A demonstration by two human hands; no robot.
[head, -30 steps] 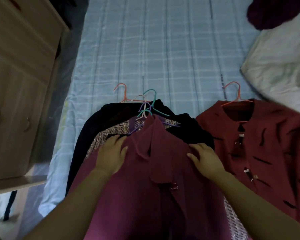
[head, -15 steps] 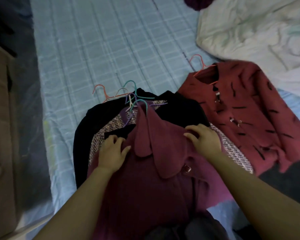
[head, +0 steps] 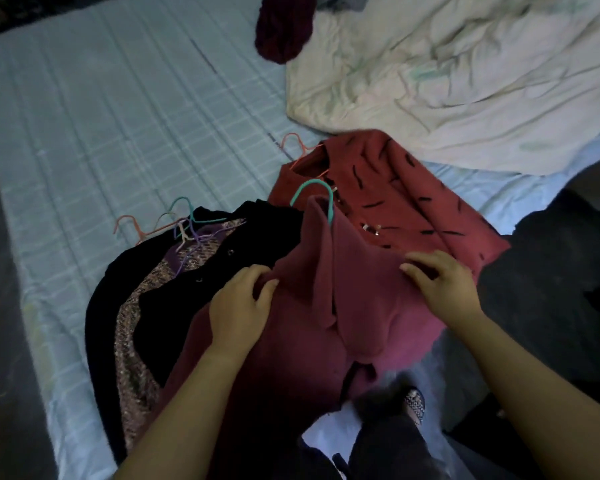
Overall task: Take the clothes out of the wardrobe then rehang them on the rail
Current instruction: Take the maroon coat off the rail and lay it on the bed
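Maroon coat (head: 357, 299), shoulders gripped by left hand (head: 239, 308) and right hand (head: 445, 287); lifting evenly should keep teal hanger (head: 330, 206) seated.

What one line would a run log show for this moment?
left hand: grips maroon coat shoulder | right hand: holds other shoulder | teal hanger: in coat collar

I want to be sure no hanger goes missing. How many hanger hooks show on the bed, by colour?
Coral hooks: 2
Teal hooks: 2
Purple hook: 1
Pale hook, faint: 1
Total: 6
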